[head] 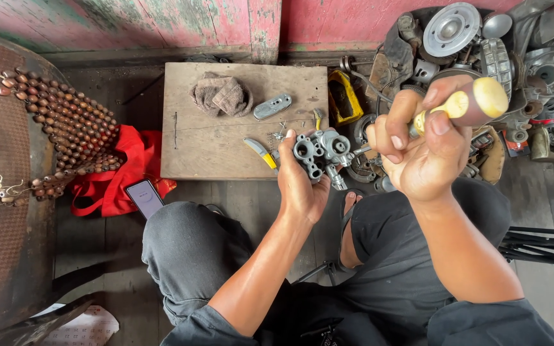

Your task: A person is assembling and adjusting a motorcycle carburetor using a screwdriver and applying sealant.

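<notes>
Worn floorboards run under a peeling pink and green wall, and a person in dark trousers sits over them. Close to the knees, the left hand is closed around a grey metal engine part, a small casting with round openings, held up in the air just in front of the wooden board. The right hand grips a screwdriver by its yellow and brown handle; its thin shaft points left and reaches the metal part.

On the board, which serves as the surface, lie a crumpled brown rag, a small grey metal cover, a yellow-handled tool and a few loose screws beside the held part. Right of the board sits a heap of oily metal parts, discs and housings among them. Left of it, a red bag lies on the floor with a phone at its edge, screen lit. Farther left, a beaded seat cover drapes over a dark rounded seat.
</notes>
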